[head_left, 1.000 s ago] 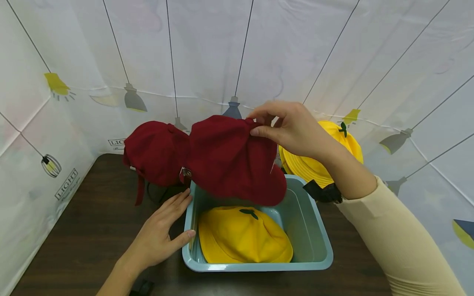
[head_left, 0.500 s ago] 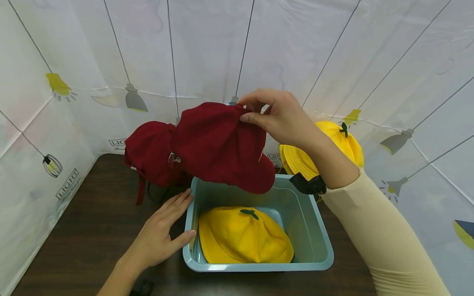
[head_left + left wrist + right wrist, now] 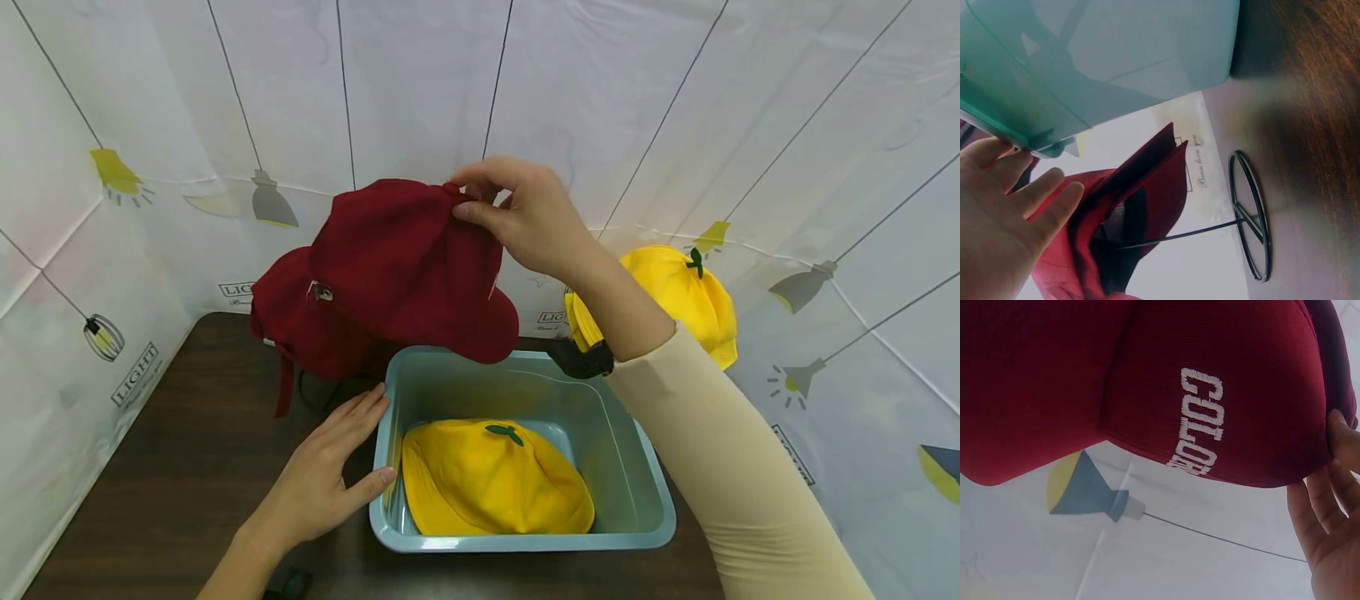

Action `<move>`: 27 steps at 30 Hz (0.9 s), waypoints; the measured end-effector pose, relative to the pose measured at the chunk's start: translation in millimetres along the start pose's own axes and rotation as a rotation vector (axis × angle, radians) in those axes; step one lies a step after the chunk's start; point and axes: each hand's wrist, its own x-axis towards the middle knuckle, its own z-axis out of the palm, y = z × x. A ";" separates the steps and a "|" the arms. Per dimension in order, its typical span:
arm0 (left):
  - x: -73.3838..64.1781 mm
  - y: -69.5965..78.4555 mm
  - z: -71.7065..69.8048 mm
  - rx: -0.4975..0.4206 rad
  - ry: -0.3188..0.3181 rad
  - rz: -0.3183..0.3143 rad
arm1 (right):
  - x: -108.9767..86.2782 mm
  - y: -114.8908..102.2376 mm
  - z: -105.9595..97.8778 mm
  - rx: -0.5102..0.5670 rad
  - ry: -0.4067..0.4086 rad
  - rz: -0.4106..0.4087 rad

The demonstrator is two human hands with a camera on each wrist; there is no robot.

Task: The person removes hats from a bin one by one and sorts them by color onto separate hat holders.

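Note:
My right hand (image 3: 525,217) pinches a dark red baseball cap (image 3: 397,258) by the button on its crown. The cap hangs over the bin's back left corner, brim to the right, with a metal buckle on its strap. White letters show on its front in the right wrist view. Behind it, partly hidden, a second red cap (image 3: 279,308) sits on a black wire stand (image 3: 1179,235). With extended fingers my left hand (image 3: 322,475) touches the left rim of a pale blue plastic bin (image 3: 525,543). A yellow hat (image 3: 495,487) with a green sprout lies in the bin.
Another yellow sprout hat (image 3: 675,287) stands at the back right, partly behind my right forearm. A white curtain (image 3: 420,100) printed with lamps closes off the back and sides of the dark wooden table (image 3: 165,467).
My right hand has moved left and upward with the red cap, bringing it in front of the second red cap. My left hand and the bin have stayed in place.

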 end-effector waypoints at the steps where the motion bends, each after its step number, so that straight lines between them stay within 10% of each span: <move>1: -0.3 -0.1 0.1 0.002 0.003 0.004 | 2.1 0.2 1.9 0.002 0.002 -0.002; 27: -1.0 4.2 -1.9 0.014 -0.003 -0.009 | 23.9 23.7 56.4 0.043 0.195 0.008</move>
